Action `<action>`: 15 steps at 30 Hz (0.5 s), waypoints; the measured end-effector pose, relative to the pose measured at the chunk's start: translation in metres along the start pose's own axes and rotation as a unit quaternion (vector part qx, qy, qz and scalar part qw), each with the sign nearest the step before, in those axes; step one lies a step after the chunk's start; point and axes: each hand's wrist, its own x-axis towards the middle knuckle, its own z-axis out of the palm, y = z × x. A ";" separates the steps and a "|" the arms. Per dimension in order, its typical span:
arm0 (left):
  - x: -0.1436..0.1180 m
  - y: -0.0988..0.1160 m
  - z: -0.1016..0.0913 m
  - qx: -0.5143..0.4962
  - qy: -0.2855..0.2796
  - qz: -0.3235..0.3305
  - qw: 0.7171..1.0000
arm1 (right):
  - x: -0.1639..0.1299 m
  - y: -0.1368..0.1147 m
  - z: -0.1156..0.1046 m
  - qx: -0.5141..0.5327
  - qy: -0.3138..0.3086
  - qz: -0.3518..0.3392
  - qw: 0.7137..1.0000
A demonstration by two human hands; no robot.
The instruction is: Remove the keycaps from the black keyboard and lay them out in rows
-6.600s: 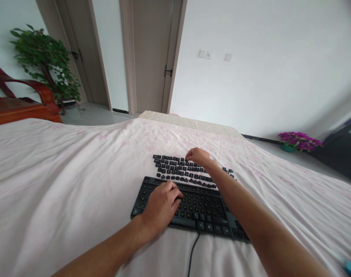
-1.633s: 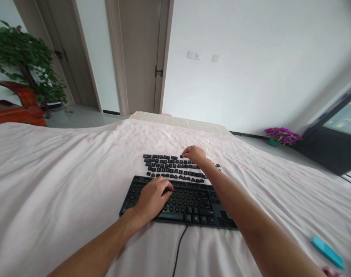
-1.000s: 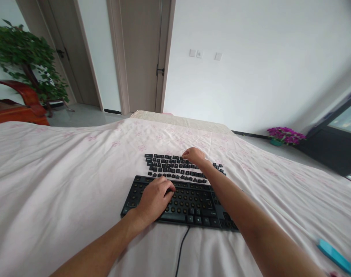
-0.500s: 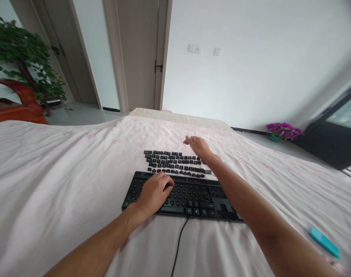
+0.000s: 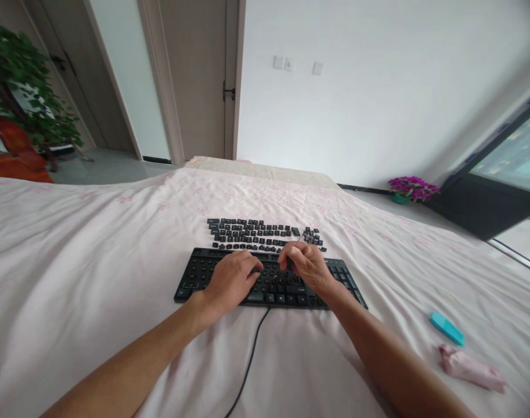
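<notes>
The left hand (image 5: 230, 278) rests palm-down on the black keyboard (image 5: 195, 277) on the pink sheet (image 5: 94, 261). The right hand (image 5: 306, 266), fingers curled, pinches a small dark keycap (image 5: 289, 264) above its middle rows.

Keyboard (image 5: 195, 276) middle hidden under both hands; object pinched in right hand (image 5: 307, 267) too small to tell; cable (image 5: 247, 366) cut by bottom edge.
</notes>
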 end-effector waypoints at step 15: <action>0.001 0.001 0.010 -0.085 -0.062 0.023 0.994 | -0.008 0.019 0.023 -0.004 -0.103 -0.071 0.992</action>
